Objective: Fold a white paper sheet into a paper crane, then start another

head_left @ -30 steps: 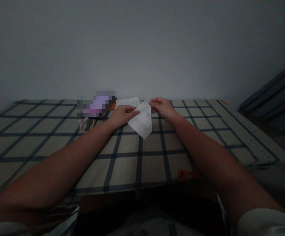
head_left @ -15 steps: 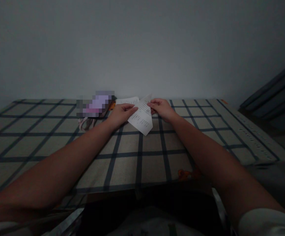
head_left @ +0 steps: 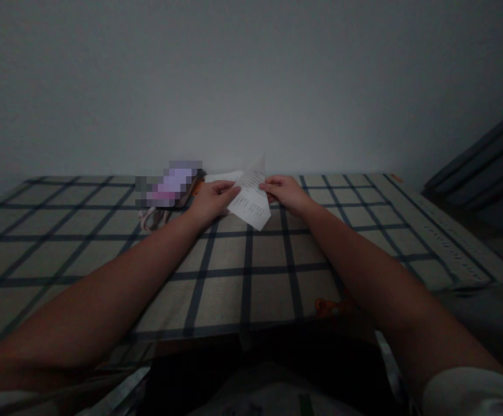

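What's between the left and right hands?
The head view shows a printed white paper between the left hand and right hand, held by both.

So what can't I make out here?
In the head view:
Print on the held paper: too small to read.
Details of the purple thing: blurred by pixelation.
Part of the other paper: hidden by the left hand and held paper.
Dark ridged thing: cut off by the right edge.
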A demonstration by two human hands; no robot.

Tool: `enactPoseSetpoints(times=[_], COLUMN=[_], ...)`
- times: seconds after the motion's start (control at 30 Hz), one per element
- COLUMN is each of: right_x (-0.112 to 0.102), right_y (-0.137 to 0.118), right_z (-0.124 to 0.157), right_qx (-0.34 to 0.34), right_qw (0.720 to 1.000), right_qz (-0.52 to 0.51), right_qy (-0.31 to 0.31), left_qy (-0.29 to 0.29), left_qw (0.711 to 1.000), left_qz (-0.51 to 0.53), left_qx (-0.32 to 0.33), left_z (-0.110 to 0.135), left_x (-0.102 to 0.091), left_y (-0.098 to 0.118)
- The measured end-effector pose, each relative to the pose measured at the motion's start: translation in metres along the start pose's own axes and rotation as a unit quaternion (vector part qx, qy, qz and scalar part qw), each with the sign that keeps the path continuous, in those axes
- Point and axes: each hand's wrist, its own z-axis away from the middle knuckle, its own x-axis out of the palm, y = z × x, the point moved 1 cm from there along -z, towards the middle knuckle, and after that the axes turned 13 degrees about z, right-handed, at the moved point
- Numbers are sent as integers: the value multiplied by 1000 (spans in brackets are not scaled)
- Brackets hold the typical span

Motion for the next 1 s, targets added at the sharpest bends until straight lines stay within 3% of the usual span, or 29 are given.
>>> enactPoseSetpoints(times=[0.2,0.33,0.5,0.67,0.83,1.0], right_x=[2,1,0,1,0,1], right_y=[2,2,0,-2,-1,-1], right_z=[0,-1,2,4,4,3], right_qx=[21,15,22,20,29,22], right_qw=[999,1000,998,999,997,999], right_qz=[-12,-5,-15,-5,3,20], right_qy=[-25,-3,-53,-39,-74,-44], left_qy=[47,43,56,52,77,82], left_qw=[998,999,997,997,996,995], left_qz=[-2,-4,-1,15,16,22], left_qx=[31,32,51,46,51,55], left_z=[1,1,0,1,0,-1], left_x=[1,2,0,2,3,1], left_y=[3,5,4,6,5,3])
